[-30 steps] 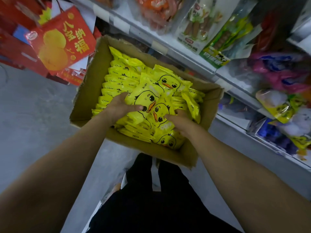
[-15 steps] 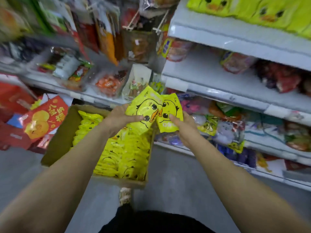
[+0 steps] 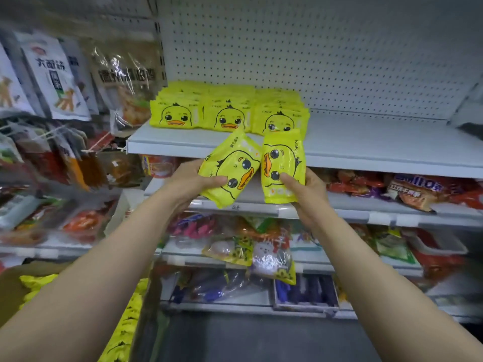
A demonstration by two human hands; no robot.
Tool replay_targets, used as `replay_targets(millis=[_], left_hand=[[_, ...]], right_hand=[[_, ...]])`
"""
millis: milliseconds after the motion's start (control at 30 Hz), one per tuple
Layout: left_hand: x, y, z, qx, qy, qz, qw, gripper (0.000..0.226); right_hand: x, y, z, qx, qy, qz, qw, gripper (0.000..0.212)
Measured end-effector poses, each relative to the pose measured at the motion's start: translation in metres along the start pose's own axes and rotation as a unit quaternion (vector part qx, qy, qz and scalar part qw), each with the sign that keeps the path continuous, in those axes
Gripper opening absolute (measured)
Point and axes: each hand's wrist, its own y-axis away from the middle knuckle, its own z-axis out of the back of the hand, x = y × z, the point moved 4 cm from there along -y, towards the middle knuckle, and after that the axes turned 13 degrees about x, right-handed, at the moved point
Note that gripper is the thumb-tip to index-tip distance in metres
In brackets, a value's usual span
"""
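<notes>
Left hand [image 3: 192, 180] clamps tilted duck packet [image 3: 234, 165]; right hand [image 3: 307, 190] clamps upright duck packet [image 3: 283, 160], thumbs across fronts. We judge both packets light, soft, slippery; we grip near lower edges.

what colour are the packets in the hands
Bright yellow packets with a cartoon duck face and orange beak; clearest in the head view.

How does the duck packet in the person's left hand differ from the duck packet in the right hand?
The left packet leans diagonally, top towards the right; the right packet stands almost upright. The left packet's duck beak points down and right; the right packet's beak points left. Both are yellow with the same duck face, one held in the left hand, the other in the right hand, thumbs in front.
</notes>
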Motion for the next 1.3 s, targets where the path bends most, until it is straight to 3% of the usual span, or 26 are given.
replay_targets(millis=[300,567,767,1033,1133,1233,1300], left_hand=[[-0.081,-0.117,-0.057,0.034,-0.076,-0.034,0.996,0.034],[-0.141,-0.218,-0.084,0.124,-0.159,-0.031,0.979,0.028],[-0.156,-0.272,-0.094,0.141,-0.213,-0.044,0.966,0.067],[-0.143,-0.312,-0.102,0.133,-0.263,-0.031,0.955,0.091],[-0.143,-0.316,-0.105,0.126,-0.275,-0.018,0.953,0.076],[-0.143,-0.318,-0.109,0.123,-0.265,-0.020,0.956,0.036],[-0.144,-0.316,-0.113,0.119,-0.261,-0.024,0.958,0.030]], right_hand=[[0.068,-0.085,0.099,-0.081,0.003,0.078,0.994,0.034],[0.118,-0.181,0.187,-0.102,0.093,0.056,0.989,0.033],[0.138,-0.231,0.220,-0.065,0.203,0.033,0.976,0.021],[0.134,-0.315,0.259,0.037,0.372,-0.037,0.927,0.028],[0.128,-0.353,0.271,0.061,0.405,-0.050,0.911,0.032],[0.120,-0.385,0.276,0.085,0.453,-0.052,0.886,0.031],[0.113,-0.402,0.278,0.101,0.482,-0.058,0.869,0.033]])
